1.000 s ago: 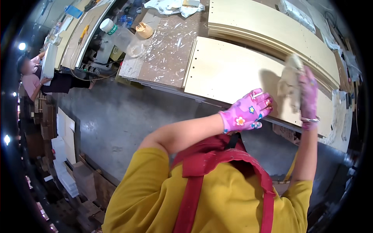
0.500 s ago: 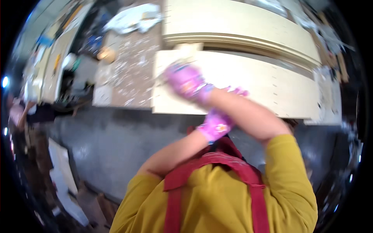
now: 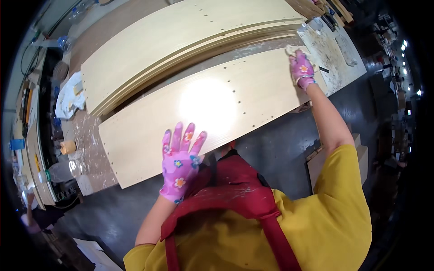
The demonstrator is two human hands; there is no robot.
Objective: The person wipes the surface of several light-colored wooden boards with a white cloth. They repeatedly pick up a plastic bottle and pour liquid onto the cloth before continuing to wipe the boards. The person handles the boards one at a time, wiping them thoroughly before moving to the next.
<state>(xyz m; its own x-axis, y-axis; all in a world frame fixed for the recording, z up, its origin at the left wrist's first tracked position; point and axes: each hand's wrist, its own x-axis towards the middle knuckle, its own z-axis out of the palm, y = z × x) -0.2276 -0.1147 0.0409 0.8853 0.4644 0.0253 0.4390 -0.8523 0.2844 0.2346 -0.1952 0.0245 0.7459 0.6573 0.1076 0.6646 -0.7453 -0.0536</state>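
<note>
A long pale wooden board (image 3: 149,119) with rows of small dark holes lies along the near side of the workbench. My left hand (image 3: 180,165), in a pink flowered glove, is spread flat at the board's near edge, fingers apart. Far to the right, my right hand (image 3: 303,70), in a matching glove, presses a whitish cloth (image 3: 291,50) onto the board's right end. Part of the cloth is hidden under the fingers. A bright glare lies on the middle of the board.
Behind it rests a stack of similar boards (image 3: 181,36). A stained white panel (image 3: 337,58) lies at the bench's right end. On the left are a crumpled white cloth (image 3: 70,97), an orange-tan roll (image 3: 68,147) and a clear plastic container (image 3: 61,171). Another person (image 3: 30,219) is at far left.
My right hand has swept from the board's left end to its right end. My left hand, earlier beneath the crossed right forearm, now lies uncovered further left. The view has turned.
</note>
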